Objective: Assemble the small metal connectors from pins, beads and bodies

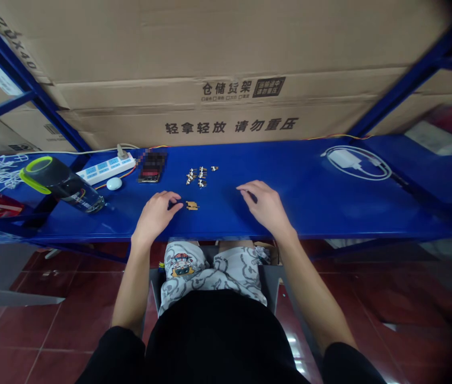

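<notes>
My left hand (157,214) hovers at the near part of the blue shelf top, thumb and fingers apart with nothing seen between them. Just right of its fingertips lies a small bunch of brass-coloured slim pieces (192,205). Farther back sits a loose group of several small white-and-brass parts (201,173), and one similar part (214,168) lies a little apart to the right. Over bare blue surface to the right is my right hand (264,207), its fingers loosely bent and parted from the thumb, with nothing visible in it.
A water bottle (65,186) lies at the left, near a white power strip (108,168), a pale round object (114,183) and a blurred-out phone-like device (152,166). A white charger with coiled cable (346,159) rests at the right. Large cardboard (226,53) stands behind.
</notes>
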`<action>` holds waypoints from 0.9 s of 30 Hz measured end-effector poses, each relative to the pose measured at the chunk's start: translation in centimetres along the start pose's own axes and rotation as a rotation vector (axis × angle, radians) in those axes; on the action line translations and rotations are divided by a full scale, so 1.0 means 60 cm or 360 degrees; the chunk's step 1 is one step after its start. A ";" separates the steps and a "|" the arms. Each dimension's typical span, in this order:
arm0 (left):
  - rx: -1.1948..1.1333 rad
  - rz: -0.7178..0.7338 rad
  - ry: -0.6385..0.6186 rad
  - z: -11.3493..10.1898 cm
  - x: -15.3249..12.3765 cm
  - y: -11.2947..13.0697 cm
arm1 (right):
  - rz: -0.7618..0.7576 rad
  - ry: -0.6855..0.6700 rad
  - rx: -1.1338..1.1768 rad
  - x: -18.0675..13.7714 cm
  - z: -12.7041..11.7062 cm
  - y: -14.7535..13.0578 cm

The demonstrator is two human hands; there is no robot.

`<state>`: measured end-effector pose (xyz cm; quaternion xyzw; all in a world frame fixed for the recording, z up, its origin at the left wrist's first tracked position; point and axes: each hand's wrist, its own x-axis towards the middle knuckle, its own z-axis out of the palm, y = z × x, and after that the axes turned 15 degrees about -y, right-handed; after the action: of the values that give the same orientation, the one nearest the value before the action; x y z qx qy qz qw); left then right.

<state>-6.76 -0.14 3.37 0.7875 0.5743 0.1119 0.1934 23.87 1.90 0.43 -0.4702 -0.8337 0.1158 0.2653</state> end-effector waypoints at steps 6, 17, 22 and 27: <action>-0.0059 -0.0021 0.0021 0.007 0.013 -0.002 | -0.0024 -0.0088 0.0019 0.000 0.013 -0.005; -0.0063 0.0008 0.0081 0.028 0.029 -0.007 | -0.0008 -0.0099 -0.0024 -0.001 0.013 -0.013; -0.0073 0.0026 0.0094 0.033 0.032 -0.005 | -0.0013 -0.0103 -0.0043 0.016 0.005 -0.007; -0.0120 0.0049 0.0088 0.034 0.033 -0.006 | -0.0019 -0.0273 -0.0124 0.099 0.008 0.022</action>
<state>-5.61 1.49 1.26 0.7851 0.5626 0.1580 0.2052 22.10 7.66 1.43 -0.4635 -0.8601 0.1214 0.1752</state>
